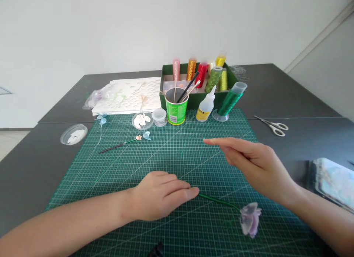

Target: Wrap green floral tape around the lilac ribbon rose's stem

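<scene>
My left hand (166,196) rests low over the cutting mat (155,153), its fingers closed round the end of a green-wrapped stem. That stem belongs to an artificial flower (250,220) with translucent, pale purple petals, which points to the right. My right hand (249,161) hovers above the mat's right side, its index finger stretched out to the left. Nothing shows in that hand; its lower fingers are partly hidden. Beyond the hands lies a thin dark rod (112,148) with a green-wrapped part and a small blue-petalled blossom (147,136) at its end.
A green box (193,96) of thread spools stands at the back. Before it are a green cup (177,113) of sticks, a glue bottle (206,107) and a green thread spool (231,99). Scissors (272,126) lie right; dishes of white petals (74,134) (142,120) stand left.
</scene>
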The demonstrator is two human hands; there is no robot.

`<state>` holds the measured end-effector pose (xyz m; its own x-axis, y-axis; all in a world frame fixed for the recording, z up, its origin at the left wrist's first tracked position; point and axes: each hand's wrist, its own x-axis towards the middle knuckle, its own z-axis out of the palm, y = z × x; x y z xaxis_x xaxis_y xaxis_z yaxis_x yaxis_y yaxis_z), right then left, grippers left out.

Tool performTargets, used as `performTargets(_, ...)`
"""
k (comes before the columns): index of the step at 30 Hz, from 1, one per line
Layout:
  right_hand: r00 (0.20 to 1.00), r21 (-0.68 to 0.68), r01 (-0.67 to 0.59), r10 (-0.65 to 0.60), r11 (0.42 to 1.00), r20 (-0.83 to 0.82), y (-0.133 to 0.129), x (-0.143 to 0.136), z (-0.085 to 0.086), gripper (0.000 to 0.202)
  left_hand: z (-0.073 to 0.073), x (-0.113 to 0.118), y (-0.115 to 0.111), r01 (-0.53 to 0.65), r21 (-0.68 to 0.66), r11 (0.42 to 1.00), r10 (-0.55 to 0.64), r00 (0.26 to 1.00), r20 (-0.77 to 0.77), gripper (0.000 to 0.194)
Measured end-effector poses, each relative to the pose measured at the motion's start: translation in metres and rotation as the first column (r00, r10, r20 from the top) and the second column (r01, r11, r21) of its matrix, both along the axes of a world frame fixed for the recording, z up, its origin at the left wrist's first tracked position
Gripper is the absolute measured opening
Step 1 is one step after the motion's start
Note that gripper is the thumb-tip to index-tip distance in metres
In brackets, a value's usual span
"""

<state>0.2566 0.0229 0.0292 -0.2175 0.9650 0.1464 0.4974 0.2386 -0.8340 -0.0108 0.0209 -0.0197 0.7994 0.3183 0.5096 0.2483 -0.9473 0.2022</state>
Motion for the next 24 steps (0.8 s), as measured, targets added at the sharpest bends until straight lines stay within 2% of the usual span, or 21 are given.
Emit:
performTargets(11,0.988,0.012,-0.082,0.080,0.997,0.131,0.014,0.001,-0.026,0.039,0.002,-0.003,0.000,0.001,-0.015,1.000,0.000,0.999,0.054,0.018)
performTargets(24,0.971,0.001,-0.145,0.143,0.989,0.191,0.019,0.003,-0.038,0.041,0.001,-0.009,0.002,-0.015,-0.030,0.999,0.018,0.997,0.080,0.023)
